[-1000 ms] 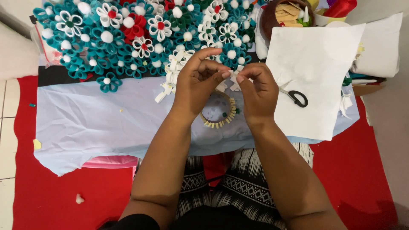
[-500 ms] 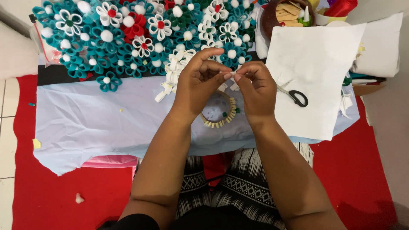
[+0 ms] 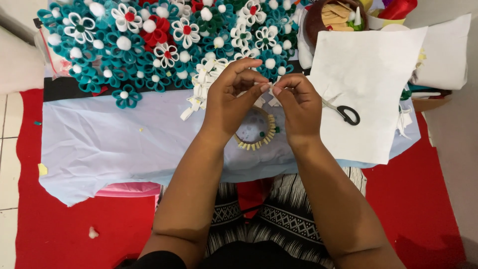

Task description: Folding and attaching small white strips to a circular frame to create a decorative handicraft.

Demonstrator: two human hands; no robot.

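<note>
Red floor covering (image 3: 74, 234) lies under a pale blue cloth (image 3: 109, 144) spread before the person. Far left on it sits a mass of teal, white and red felt flowers (image 3: 149, 40); right, a white sheet (image 3: 368, 84) bears scissors (image 3: 346, 113). Near the cloth's middle, the left hand (image 3: 229, 102) and right hand (image 3: 296, 102) meet fingertip to fingertip, both pinching a small white felt piece (image 3: 271, 89) just above a ring of beige strips (image 3: 256, 132).

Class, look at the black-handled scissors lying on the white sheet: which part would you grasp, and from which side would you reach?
Grasp the scissors by the black loop handles, probably best from above with the right hand, the nearer one. They lie flat on the white sheet with the handles towards the sheet's middle and the blades pointing at the hands, so the loops are clear of other things.
</note>
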